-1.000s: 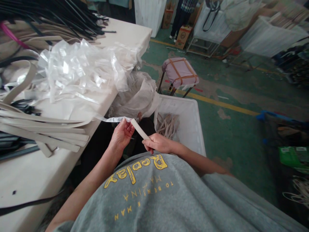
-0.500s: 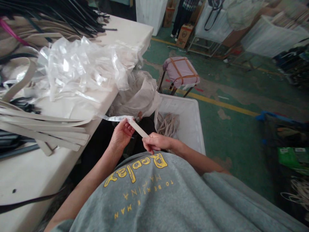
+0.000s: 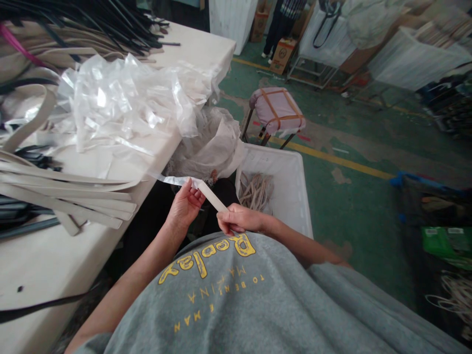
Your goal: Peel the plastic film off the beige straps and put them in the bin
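View from a seated person's head, looking down over a grey shirt at both hands, held close to the chest. Between them is a short cream strap (image 3: 213, 196), slanting up to the left. The right hand (image 3: 239, 220) is closed round its lower end, a grip that seems meant to steady it. The left hand (image 3: 184, 206), fingers curled, pinches the upper end, where a thin clear film (image 3: 171, 180) leaves the strap and trails left to the table (image 3: 44, 265). The film looks pulled fairly taut, probably because the hands hold the strap away from the table edge. On the table, within the left arm's reach, lie a stack of cream straps (image 3: 73, 199), a crumpled heap of clear plastic (image 3: 125, 98) and, further back, black straps (image 3: 96, 19). A white bin (image 3: 291, 196) with more straps inside stands on the floor just beyond the right hand, handy for that side. A padded stool (image 3: 276, 105) stands behind it.
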`<state>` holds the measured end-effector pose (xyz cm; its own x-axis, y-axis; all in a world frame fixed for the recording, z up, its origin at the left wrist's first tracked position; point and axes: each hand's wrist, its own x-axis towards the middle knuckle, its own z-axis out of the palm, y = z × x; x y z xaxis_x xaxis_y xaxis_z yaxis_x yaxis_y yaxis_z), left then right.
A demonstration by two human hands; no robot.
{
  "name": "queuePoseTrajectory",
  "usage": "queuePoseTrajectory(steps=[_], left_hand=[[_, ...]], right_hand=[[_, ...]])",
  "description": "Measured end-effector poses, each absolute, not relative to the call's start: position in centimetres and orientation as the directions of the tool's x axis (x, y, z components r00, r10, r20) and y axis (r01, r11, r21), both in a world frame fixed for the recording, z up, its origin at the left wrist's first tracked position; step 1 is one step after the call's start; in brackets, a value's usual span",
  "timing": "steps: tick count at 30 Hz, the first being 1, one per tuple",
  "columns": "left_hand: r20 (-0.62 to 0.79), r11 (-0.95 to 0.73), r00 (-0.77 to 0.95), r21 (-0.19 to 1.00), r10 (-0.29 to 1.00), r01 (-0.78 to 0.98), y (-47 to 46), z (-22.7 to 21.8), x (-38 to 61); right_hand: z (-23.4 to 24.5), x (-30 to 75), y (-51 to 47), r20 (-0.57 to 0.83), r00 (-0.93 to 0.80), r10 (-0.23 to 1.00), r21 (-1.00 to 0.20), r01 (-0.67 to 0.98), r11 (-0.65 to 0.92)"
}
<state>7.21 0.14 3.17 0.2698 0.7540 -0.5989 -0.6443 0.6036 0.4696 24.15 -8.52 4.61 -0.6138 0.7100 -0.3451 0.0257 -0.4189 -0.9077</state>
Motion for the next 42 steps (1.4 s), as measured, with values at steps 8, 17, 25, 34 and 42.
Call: queuePoseTrajectory(steps=[8,17,25,34,42], left_hand=[[-0.606,0.603,0.266,0.462,0.75,-0.65,0.3,2.8,7.1],[-0.609,0.598,0.267,0.439,0.747,-0.671,0.3,2.7,7.1],[-0.617,0.605,0.255,0.462,0.745,-0.649,0.0,3.4,7.5],[-0.642,0.668,0.3,0.46,0.706,-0.585,-0.8,2.9,7.4],[-0.684,0.674,0.29,0.395,0.669,-0.624,-0.6,2.3,7.3]], right_hand=[[3.9,24.1,-8.6,-0.376,-0.591,0.714,-0.907,0.078,-0.414],[4.1,23.9,-8.7,-0.399,-0.556,0.729,-0.9,0.085,-0.427],[3.6,23.8,-8.2,-0.398,-0.596,0.697,-0.893,0.079,-0.443],[3.2,24.1,-8.2,-0.397,-0.629,0.669,-0.891,0.087,-0.446],[4.5,24.7,-9.4,-0.41,-0.572,0.711,-0.905,0.155,-0.397]])
